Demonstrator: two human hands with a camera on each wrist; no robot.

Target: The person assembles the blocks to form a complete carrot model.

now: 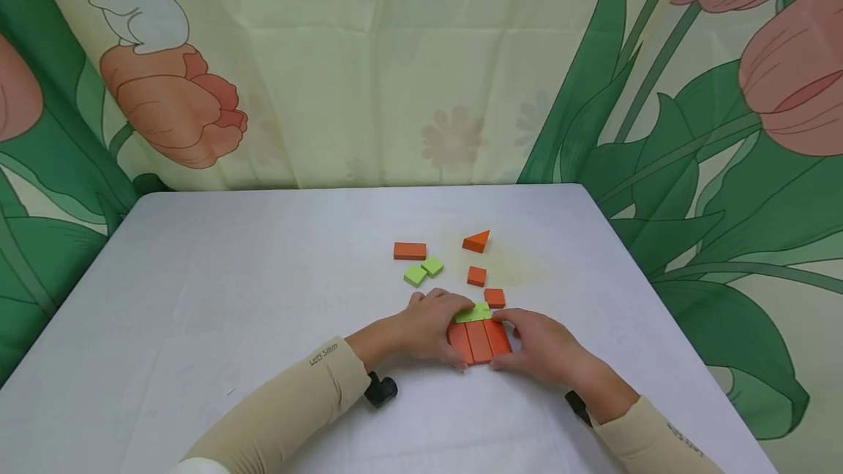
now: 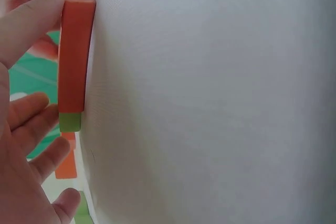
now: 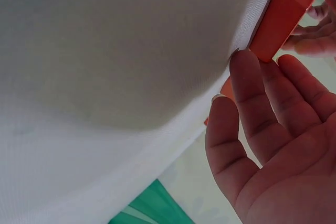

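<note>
Three long orange-red blocks (image 1: 479,342) lie side by side, with a light green block (image 1: 476,314) against their far ends. My left hand (image 1: 431,324) holds this group from the left, thumb at the near corner and index finger by the green block. From the right, my right hand (image 1: 546,346) grips the rightmost red block between thumb and index finger. The left wrist view shows the side of a red block (image 2: 74,61) with the left thumb at its near end and the other fingers spread. In the right wrist view, fingertips touch a red block (image 3: 278,24).
Beyond the hands lie two small orange blocks (image 1: 477,276), an orange triangular block (image 1: 476,241), an orange rectangular block (image 1: 410,251) and two green blocks (image 1: 415,275). All stand on a white-covered table (image 1: 263,262). A printed curtain (image 1: 329,93) hangs behind its far edge.
</note>
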